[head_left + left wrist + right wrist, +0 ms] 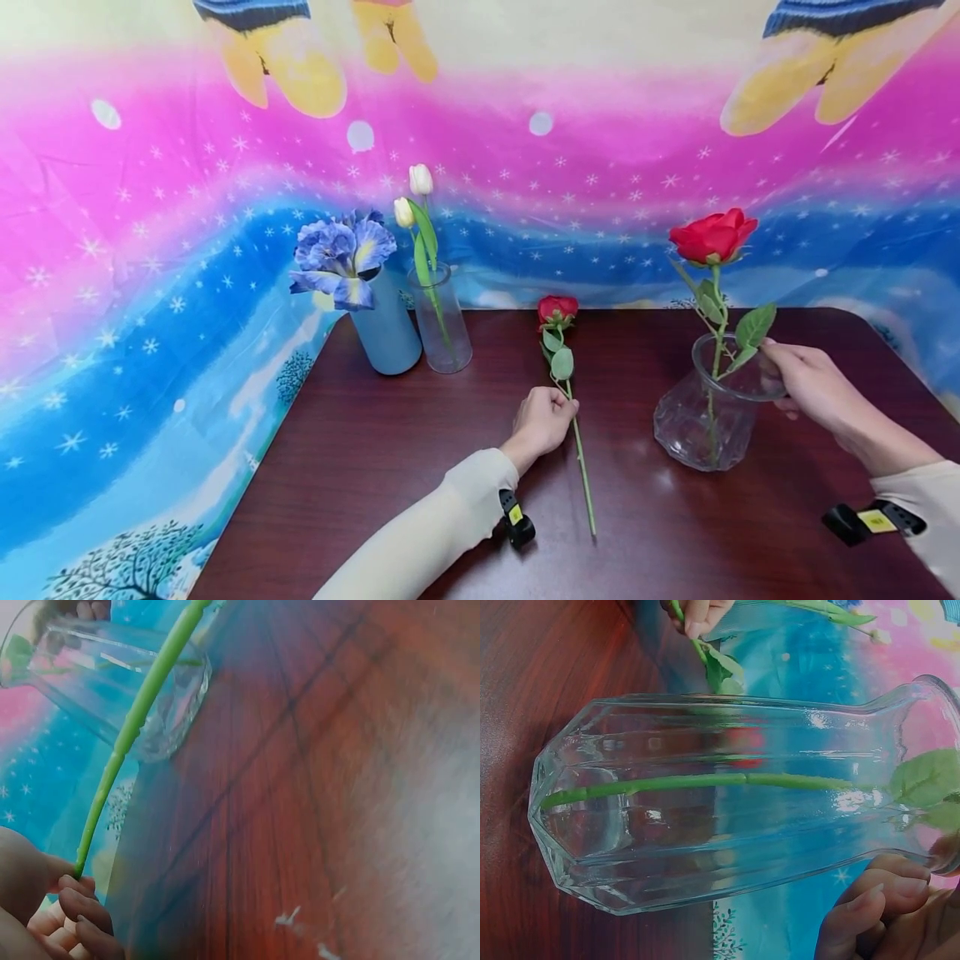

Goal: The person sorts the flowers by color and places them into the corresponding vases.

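Note:
A clear faceted glass vase (678, 429) stands tilted on the right of the table, its mouth leaning toward my right hand (813, 385). That hand grips the vase at its rim. Inside the vase stands a red rose (714, 237), its stem (727, 781) reaching the glass bottom in the right wrist view. My left hand (542, 419) pinches the stem of a second red rose (558, 310) midway, below its leaves. The lower stem (142, 705) runs free of the fingers toward the table's near side, bloom pointing to the back.
At the back left, a blue vase (388, 329) holds blue-violet irises (341, 254). Touching or close beside it, a clear cylindrical vase (453, 333) holds white tulips (421, 179). A patterned cloth (600, 167) hangs behind the dark wooden table (360, 483).

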`<state>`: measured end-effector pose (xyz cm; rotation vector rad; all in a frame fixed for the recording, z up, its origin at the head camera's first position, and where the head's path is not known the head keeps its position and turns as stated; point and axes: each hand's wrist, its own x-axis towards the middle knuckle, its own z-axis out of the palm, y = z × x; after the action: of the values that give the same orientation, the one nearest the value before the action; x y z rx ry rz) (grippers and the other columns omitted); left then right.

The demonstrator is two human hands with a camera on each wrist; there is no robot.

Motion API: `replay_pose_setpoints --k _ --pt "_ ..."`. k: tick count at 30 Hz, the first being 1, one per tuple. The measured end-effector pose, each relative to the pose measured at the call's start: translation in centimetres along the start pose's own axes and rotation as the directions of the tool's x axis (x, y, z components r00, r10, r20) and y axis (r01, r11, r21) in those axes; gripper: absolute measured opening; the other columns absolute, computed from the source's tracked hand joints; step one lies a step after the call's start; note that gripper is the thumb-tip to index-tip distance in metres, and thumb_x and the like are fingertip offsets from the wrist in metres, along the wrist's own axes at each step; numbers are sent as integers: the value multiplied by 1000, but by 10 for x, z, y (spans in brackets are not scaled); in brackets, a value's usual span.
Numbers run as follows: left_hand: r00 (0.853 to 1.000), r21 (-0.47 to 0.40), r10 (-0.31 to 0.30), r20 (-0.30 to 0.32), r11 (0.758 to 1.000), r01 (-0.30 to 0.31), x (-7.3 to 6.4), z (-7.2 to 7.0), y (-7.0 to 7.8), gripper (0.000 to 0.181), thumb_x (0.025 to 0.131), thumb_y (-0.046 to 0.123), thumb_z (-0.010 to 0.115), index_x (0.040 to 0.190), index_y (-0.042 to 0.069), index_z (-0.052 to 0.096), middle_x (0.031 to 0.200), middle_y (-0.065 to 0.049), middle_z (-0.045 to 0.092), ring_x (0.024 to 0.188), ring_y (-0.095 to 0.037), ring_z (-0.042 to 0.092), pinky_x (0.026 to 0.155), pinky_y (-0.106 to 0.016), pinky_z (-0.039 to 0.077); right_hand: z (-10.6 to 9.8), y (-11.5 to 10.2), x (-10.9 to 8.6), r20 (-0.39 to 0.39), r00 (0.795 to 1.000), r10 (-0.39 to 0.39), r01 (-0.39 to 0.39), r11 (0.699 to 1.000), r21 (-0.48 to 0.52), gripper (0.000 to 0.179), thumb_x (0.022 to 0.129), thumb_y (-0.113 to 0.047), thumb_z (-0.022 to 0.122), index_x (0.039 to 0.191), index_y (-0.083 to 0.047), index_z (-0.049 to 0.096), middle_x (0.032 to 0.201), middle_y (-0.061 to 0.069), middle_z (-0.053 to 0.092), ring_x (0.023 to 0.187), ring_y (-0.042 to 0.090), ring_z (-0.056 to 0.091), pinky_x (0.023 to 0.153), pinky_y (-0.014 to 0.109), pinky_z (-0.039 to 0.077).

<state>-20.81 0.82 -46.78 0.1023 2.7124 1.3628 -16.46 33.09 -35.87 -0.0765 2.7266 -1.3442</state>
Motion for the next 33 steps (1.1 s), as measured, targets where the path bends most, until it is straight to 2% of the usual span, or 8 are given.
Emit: replay_pose_setpoints --k 5,8,18,26,33 --pt "998 -104 58 2 993 -57 -6 0 0 27 95 25 66 70 13 64 53 12 41 51 -4 41 52 -21 34 0 0 0 3 1000 5 -5 1000 6 54 110 -43 15 75 -5 27 67 -5 28 47 20 29 50 39 33" --pt "996 -147 91 -11 985 -92 -10 0 0 26 95 23 65 72 12 63 52 12 40 50 -3 39 53 -19 34 1 1 0 3 1000 5 -6 1000 7 54 110 -44 15 76 -4 27 67 -5 29 47 20 30 50 39 33" --pt "978 -206 184 -102 958 -202 -19 -3 0 23 96 22 65 75 13 62 59 12 47 50 1 40 55 -16 35 0 2 1 5 1000 7 -7 1000 16 53 110 -44 15 76 -5 28 67 -5 29 47 20 30 50 38 33" --pt "947 -206 254 -198 934 -293 -23 -8 8 21 95 23 66 76 15 62 62 10 48 50 2 38 52 -16 32 1 2 1 5 1000 1 -2 1000 18 53 111 -43 15 76 -5 27 67 -5 28 47 20 30 49 38 33" --pt "902 -243 328 -281 885 -397 -23 -13 21 19 96 20 66 78 13 62 61 6 49 50 2 37 52 -14 32 1 1 1 6 1000 2 -2 1000 25 53 111 -43 16 75 -5 26 66 -6 26 47 18 28 49 39 32"
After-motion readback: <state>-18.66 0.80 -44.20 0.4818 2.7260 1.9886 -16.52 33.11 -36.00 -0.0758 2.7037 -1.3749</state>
